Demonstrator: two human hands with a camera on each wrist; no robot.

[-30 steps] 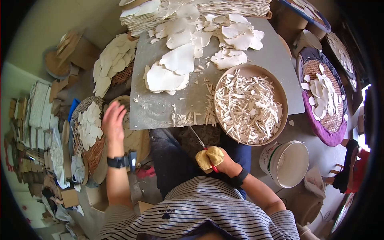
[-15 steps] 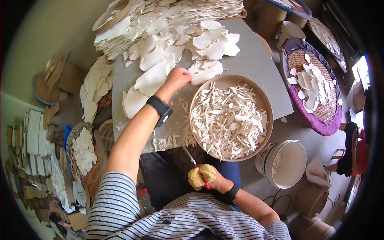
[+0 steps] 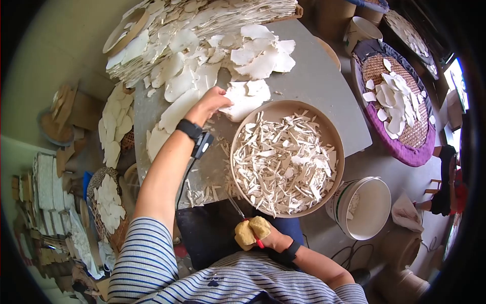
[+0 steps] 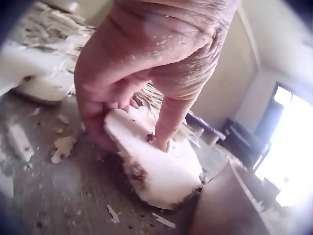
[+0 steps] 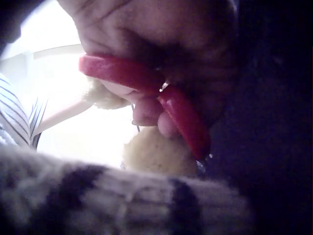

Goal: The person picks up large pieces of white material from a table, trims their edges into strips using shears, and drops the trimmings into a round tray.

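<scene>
In the head view my left hand point(image 3: 208, 105) reaches over the grey table to a flat, irregular white slice point(image 3: 244, 101). The left wrist view shows the thumb on the top of this slice point(image 4: 161, 171) and the curled fingers at its edge, with brown spots along the rim. Low over the lap, my right hand point(image 3: 275, 239) grips scissors point(image 3: 236, 207) with the blades pointing to the table edge. Yellow sponge-like padding point(image 3: 245, 234) surrounds the handles. In the right wrist view the red handles point(image 5: 188, 120) lie against the palm and fingers.
A round tray point(image 3: 338, 152) heaped with cut white strips overhangs the table's point(image 3: 324, 76) front edge. More slices point(image 3: 174, 109) lie left, with a tall stack point(image 3: 202, 25) behind. A white bucket point(image 3: 372, 207) stands right, near a purple-rimmed basket point(image 3: 377, 116).
My left hand has swung from left of the table across to the white slice and taken hold of it, drawing it slightly nearer. The right hand keeps the scissors low over the lap.
</scene>
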